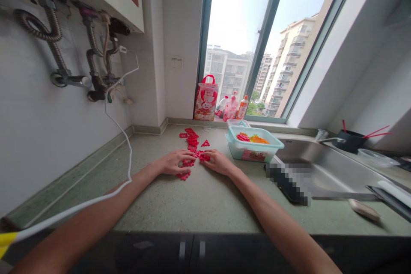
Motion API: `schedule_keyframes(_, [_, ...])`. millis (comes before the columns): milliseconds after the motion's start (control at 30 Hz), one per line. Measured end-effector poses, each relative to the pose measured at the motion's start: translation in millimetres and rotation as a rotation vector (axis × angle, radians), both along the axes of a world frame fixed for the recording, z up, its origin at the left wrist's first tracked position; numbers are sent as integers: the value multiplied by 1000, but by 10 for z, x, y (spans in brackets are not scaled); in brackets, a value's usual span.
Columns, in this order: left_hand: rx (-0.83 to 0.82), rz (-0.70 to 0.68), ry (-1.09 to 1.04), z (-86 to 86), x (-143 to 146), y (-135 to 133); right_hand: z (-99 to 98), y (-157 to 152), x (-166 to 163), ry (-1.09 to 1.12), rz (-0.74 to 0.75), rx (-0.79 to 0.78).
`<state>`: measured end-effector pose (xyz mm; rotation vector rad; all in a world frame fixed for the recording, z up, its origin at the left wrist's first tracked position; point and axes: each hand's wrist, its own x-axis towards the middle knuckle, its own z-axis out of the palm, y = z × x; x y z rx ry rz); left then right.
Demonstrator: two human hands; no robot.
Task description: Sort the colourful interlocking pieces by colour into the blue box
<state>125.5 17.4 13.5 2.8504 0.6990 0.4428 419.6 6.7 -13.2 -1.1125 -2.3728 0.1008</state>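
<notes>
Red plastic interlocking building pieces with toothed edges lie in a loose heap (192, 140) on the counter. My left hand (171, 162) is curled over a red piece (189, 163), with the fingers on its far side and the thumb nearer me. My right hand (220, 162) grips another red piece (204, 157) between fingers and thumb, close to the left hand's piece. Whether the two pieces touch is too small to tell. Just beyond the right hand lies a red triangular piece (205, 143). Another red piece (184, 176) sits below my left thumb.
A light-blue tub (257, 154) of colourful pieces stands right of my hands, before the sink (316, 162). A black, partly pixelated object (287, 186) lies near the sink. A white cable (129, 154) crosses my left forearm. Bottles (231, 109) and a red bag (206, 102) stand by the window.
</notes>
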Motion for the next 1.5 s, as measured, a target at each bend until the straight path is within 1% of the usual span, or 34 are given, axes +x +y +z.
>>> schedule_keyframes(133, [14,-16,-25,3,-21,4,77,-39,67,52,74,-23])
schedule_keyframes(400, [-5,-16,-47,70,2,-42,205,-131,108,32,126,-50])
schedule_keyframes(467, [-12,-9,-57,96,10,-68,212,-134,112,47,98,-13])
schedule_keyframes(567, [-22,-22,-63,119,25,-104,190,-111,100,128,14,93])
schedule_keyframes(633, [-32,-45,-68,113,32,-112,153,-85,69,155,-44,119])
schedule_keyframes(700, [-38,-62,-71,92,34,-102,110,-55,27,103,-67,91])
schedule_keyframes(800, [-37,-66,-65,61,26,-64,59,-9,-25,29,-53,30])
schedule_keyframes(900, [-42,-90,-54,63,18,-43,45,27,-40,58,-55,27])
schedule_keyframes(1033, [-51,-106,-65,86,23,-65,66,28,-23,75,-68,22])
schedule_keyframes(1133, [-52,-80,-74,82,18,-62,103,-9,-2,56,-93,-8])
schedule_keyframes(1200, [-45,-53,-84,70,2,-35,151,-45,13,27,-96,0])
schedule_keyframes(1267, [-33,-17,-97,55,-25,7,238,-85,40,-5,-61,68])
schedule_keyframes(1333, [-22,22,-104,40,-56,52,373,-124,108,-2,-30,200])
schedule_keyframes(1367, [-19,40,-104,34,-70,70,456,-142,170,19,-40,279])
schedule_keyframes(1400, [-18,56,-104,28,-83,84,544,-160,255,54,-80,362])
schedule_keyframes(1433, [-19,70,-105,22,-92,94,630,-176,364,96,-151,444])
schedule_keyframes(1500, [-26,87,-114,10,-103,102,778,-209,645,178,-361,587])
